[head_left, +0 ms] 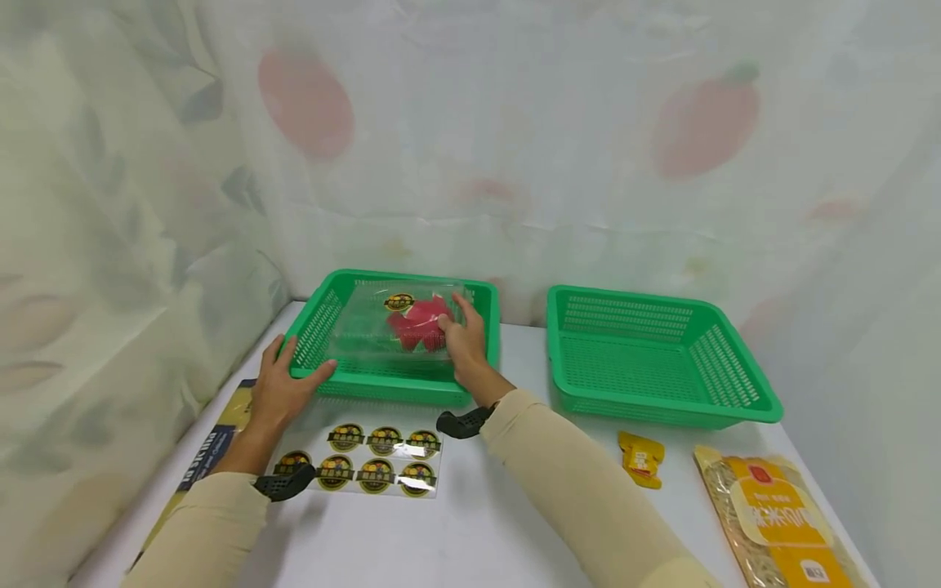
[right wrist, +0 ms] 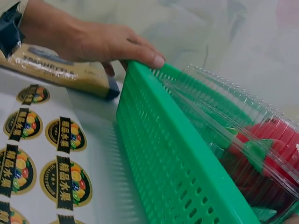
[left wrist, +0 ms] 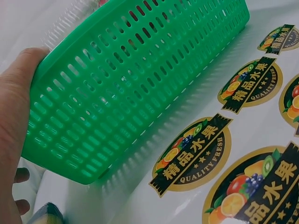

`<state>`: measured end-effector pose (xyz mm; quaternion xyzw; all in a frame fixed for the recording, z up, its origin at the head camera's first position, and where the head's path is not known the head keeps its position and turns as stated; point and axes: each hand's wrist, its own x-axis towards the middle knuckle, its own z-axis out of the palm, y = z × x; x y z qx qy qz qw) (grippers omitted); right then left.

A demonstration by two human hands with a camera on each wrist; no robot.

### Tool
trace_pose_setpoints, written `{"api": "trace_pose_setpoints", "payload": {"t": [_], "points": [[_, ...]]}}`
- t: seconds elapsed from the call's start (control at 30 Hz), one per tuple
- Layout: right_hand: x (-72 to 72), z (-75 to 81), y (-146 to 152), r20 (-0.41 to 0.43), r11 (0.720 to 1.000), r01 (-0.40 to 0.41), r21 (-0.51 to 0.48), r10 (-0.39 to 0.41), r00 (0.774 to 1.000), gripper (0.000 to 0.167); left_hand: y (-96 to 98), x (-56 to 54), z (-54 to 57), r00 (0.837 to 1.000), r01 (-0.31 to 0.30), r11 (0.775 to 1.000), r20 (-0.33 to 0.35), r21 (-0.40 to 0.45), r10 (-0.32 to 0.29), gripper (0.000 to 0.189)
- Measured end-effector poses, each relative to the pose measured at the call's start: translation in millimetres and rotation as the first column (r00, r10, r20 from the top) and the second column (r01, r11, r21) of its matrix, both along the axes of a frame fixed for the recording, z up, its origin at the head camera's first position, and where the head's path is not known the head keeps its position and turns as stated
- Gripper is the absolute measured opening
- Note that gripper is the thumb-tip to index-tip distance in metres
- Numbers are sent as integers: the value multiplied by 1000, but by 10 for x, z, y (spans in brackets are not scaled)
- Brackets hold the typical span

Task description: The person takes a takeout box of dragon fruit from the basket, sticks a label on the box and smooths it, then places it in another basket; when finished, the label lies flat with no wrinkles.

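Note:
A clear plastic clamshell box (head_left: 356, 327) with a red dragon fruit (head_left: 421, 321) inside lies tilted in the left green basket (head_left: 382, 387). A round black-and-gold sticker (head_left: 399, 302) shows on its lid. My right hand (head_left: 468, 343) holds the box by its right end, thumb on top; in the right wrist view that hand is almost wholly out of frame. At the basket's near left corner my left hand (head_left: 283, 394) grips the rim. In the right wrist view its thumb (right wrist: 152, 58) lies over the edge, with the other fingers on the outer side.
In front of the basket lies a sheet of fruit stickers (head_left: 376, 475). A spaghetti pack (right wrist: 60, 70) lies along the table's left side. To the right stand another green basket (head_left: 662, 411), a small yellow packet (head_left: 642, 459) and a noodle pack (head_left: 779, 510). Printed curtains hang behind.

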<state>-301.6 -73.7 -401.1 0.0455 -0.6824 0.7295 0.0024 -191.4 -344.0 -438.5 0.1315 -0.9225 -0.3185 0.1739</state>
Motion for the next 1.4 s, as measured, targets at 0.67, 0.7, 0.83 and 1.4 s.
{"api": "trace_pose_setpoints", "payload": {"t": [0.67, 0.7, 0.83, 1.4], "points": [[-103, -50, -94, 34, 976, 24, 218, -33, 999, 50, 49, -11, 1, 1000, 4, 1000, -14, -5, -4, 95], [-104, -51, -97, 37, 974, 21, 226, -31, 999, 50, 47, -12, -2, 1000, 5, 1000, -13, -3, -5, 95], [-119, -55, -93, 59, 965, 4, 262, -20, 998, 50, 40, -13, -4, 1000, 5, 1000, -16, -2, -5, 94], [-149, -66, -107, 199, 942, -103, 319, 40, 979, 53, 1, -17, -30, 1000, -5, 1000, -17, -8, 5, 94]]}}
